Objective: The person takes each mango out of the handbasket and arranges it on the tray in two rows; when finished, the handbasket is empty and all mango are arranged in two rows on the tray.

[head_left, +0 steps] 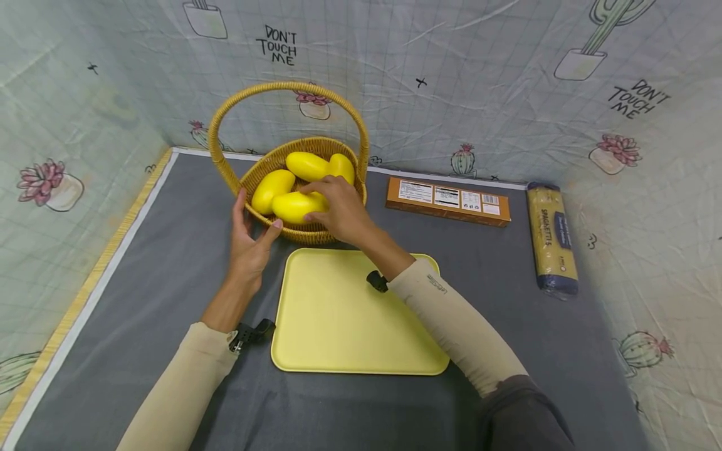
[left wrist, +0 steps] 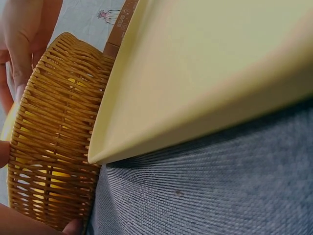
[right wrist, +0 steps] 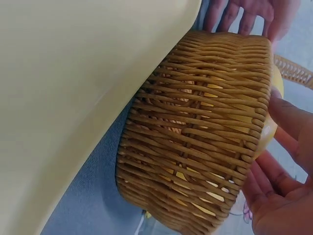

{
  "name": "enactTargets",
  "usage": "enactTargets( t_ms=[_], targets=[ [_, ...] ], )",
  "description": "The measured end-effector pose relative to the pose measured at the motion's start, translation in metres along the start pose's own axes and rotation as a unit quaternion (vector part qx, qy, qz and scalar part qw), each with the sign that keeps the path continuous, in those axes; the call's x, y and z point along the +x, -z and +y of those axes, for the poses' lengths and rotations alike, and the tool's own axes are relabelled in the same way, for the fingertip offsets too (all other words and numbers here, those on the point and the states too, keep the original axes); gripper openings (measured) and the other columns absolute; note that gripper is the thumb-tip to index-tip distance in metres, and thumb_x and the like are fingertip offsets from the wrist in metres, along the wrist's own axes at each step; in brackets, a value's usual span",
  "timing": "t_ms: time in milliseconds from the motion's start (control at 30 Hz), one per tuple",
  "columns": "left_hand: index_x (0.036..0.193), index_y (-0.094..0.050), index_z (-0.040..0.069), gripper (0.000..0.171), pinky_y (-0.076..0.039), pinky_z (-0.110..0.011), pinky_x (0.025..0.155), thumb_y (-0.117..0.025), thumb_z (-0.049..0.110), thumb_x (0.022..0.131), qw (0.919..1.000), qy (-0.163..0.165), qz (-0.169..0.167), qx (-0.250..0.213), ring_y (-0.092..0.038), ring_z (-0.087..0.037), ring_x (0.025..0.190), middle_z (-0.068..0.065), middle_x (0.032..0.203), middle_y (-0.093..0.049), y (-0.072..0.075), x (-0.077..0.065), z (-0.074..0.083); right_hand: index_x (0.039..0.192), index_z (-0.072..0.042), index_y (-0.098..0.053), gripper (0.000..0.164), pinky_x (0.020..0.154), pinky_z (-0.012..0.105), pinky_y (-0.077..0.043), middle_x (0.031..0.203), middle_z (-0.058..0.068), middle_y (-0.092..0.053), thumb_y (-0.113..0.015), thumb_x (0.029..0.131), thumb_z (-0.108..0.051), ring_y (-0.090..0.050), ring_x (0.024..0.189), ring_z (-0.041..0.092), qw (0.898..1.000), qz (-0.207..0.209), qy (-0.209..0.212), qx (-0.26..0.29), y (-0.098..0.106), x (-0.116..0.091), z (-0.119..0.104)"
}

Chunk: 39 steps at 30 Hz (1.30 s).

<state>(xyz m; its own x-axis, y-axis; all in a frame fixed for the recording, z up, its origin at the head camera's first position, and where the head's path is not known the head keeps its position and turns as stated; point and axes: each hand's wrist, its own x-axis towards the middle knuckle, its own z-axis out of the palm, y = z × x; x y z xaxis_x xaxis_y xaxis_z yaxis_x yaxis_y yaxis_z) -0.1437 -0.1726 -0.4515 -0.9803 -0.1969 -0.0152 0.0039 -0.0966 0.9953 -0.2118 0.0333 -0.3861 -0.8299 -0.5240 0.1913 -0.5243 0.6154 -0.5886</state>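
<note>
A wicker basket (head_left: 307, 237) with a tall arched handle holds several yellow mangoes. My right hand (head_left: 345, 210) reaches in over the rim and grips the front mango (head_left: 294, 208); the other mangoes, such as the left one (head_left: 272, 190), lie beside and behind it. My left hand (head_left: 248, 247) holds the basket at its front left, thumb at the rim and fingers along the outer side. In the left wrist view the woven wall (left wrist: 58, 117) hides most of the fruit. The right wrist view has my right hand (right wrist: 288, 166) at the rim, with a mango partly visible.
A yellow tray (head_left: 350, 319) lies right in front of the basket on the grey cloth (head_left: 141, 313). Farther right are a brown box (head_left: 448, 202) and a spaghetti packet (head_left: 551, 238). A printed cloth wall (head_left: 395, 125) stands behind.
</note>
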Motion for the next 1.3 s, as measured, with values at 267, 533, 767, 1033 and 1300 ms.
enactTargets(
  t_ms=[267,533,767,1033,1300],
  targets=[
    [0.171,-0.012,0.037,0.098,-0.022,-0.051,0.136,-0.071,0.005,0.101,1.0,-0.002,0.0,-0.003,-0.01,-0.021,0.166,0.009,0.179,-0.002,0.0,0.0,0.0,0.138,-0.016,-0.072,0.05,0.116,0.047,-0.045,0.138,0.003,-0.071,-0.086,0.091,-0.027,-0.059,0.132,0.026,0.999,0.037,0.003,0.004,0.012,-0.016,-0.002],
    [0.172,-0.011,0.037,0.098,-0.023,-0.05,0.136,-0.071,0.005,0.101,1.0,-0.005,-0.004,-0.003,-0.013,-0.022,0.165,0.005,0.179,-0.006,-0.001,-0.002,0.001,0.137,-0.017,-0.073,0.052,0.113,0.046,-0.045,0.134,0.004,-0.071,-0.088,0.089,-0.028,-0.058,0.128,0.025,0.999,0.048,0.007,0.023,0.024,-0.042,-0.013],
    [0.171,-0.011,0.039,0.099,-0.024,-0.047,0.136,-0.069,0.001,0.101,1.0,0.002,-0.002,-0.003,-0.011,-0.019,0.166,0.005,0.179,-0.005,-0.001,-0.001,0.001,0.136,-0.016,-0.073,0.052,0.105,0.044,-0.05,0.133,0.005,-0.069,-0.088,0.088,-0.029,-0.058,0.123,0.025,0.999,0.038,0.016,0.033,0.028,-0.067,-0.022],
    [0.171,-0.01,0.038,0.099,-0.023,-0.047,0.136,-0.069,0.002,0.101,1.0,-0.004,-0.003,-0.003,-0.013,-0.021,0.165,0.001,0.18,-0.005,0.0,-0.001,0.001,0.132,-0.016,-0.074,0.051,0.102,0.043,-0.053,0.129,0.005,-0.069,-0.091,0.086,-0.027,-0.059,0.122,0.024,0.999,0.028,0.016,0.031,0.025,-0.09,-0.026],
    [0.171,-0.009,0.038,0.098,-0.023,-0.047,0.136,-0.069,0.004,0.102,0.9999,-0.006,-0.008,-0.003,-0.014,-0.022,0.165,0.001,0.179,-0.007,-0.001,-0.003,0.002,0.131,-0.016,-0.075,0.05,0.1,0.044,-0.052,0.128,0.004,-0.07,-0.092,0.085,-0.028,-0.058,0.118,0.025,1.0,-0.01,-0.006,0.021,0.011,-0.106,-0.026]
  ],
)
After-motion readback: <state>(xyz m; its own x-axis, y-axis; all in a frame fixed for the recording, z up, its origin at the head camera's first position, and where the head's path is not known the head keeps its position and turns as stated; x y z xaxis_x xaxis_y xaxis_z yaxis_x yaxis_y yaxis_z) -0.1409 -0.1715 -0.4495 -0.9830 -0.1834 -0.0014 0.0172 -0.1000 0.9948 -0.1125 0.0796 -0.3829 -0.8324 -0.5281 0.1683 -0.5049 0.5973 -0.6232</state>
